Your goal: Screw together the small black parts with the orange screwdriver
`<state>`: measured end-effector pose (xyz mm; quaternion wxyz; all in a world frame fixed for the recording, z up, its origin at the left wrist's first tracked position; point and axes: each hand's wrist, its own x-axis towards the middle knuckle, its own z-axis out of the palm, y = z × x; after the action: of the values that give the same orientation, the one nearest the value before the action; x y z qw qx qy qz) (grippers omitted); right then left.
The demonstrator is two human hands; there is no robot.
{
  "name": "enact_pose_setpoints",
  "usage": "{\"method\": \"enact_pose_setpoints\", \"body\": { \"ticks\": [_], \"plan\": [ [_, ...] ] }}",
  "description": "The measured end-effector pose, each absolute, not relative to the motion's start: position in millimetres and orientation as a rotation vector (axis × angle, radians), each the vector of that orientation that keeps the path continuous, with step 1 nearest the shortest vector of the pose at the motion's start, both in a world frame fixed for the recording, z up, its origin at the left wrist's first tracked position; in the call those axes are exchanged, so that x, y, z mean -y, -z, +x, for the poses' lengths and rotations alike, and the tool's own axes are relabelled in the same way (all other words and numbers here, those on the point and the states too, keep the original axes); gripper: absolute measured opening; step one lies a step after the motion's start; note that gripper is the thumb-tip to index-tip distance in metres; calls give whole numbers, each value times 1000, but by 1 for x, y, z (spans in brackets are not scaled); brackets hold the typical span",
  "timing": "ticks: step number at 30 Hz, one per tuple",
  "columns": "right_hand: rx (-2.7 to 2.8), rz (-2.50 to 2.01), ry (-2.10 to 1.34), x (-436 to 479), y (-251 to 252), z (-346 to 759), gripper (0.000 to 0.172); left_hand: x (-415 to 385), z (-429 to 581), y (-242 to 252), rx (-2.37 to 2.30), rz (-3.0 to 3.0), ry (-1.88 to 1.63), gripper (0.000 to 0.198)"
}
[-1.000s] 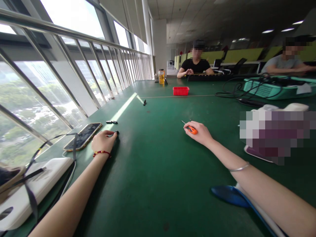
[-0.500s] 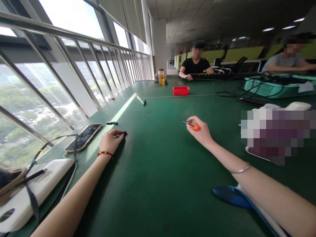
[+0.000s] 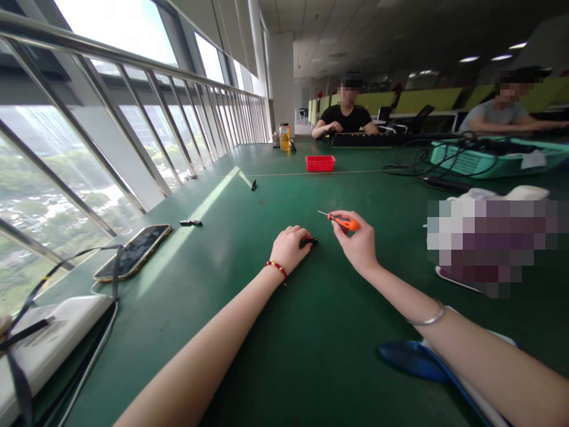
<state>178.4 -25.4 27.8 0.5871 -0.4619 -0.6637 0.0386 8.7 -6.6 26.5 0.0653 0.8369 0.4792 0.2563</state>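
My left hand (image 3: 291, 248) is closed on a small black part (image 3: 310, 242) just above the green table, near its middle. To its right, my right hand (image 3: 358, 240) grips an orange and black screwdriver (image 3: 345, 222), whose thin metal shaft points left. The two hands are apart. Another small black piece (image 3: 191, 223) lies at the left in the strip of sunlight, and a further black piece (image 3: 253, 185) rests farther back.
A phone (image 3: 134, 252), cables and a white power strip (image 3: 66, 332) lie at the left. Farther back are a red tray (image 3: 320, 163), a jar (image 3: 284, 137) and a turquoise basket (image 3: 489, 160). A blue object (image 3: 411, 359) lies beside my right forearm. Two people sit across.
My left hand has moved right with the small black part, closer to my right hand. The screwdriver has shifted slightly left and shows more of its handle. The view has turned a little.
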Motion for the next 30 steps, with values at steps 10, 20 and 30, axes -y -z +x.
{"method": "enact_pose_setpoints", "body": {
  "ticks": [10,20,30],
  "plan": [
    [1386,-1045,-295,28,-24,173,21,8,5,-25,-1428,2484,-806,11],
    [1477,-1112,-97,32,-28,173,25,9,7,-24,-1417,2490,-831,11],
    [1487,-1129,-45,34,-28,172,27,7,6,-22,-1384,2491,-834,11]
  ]
}}
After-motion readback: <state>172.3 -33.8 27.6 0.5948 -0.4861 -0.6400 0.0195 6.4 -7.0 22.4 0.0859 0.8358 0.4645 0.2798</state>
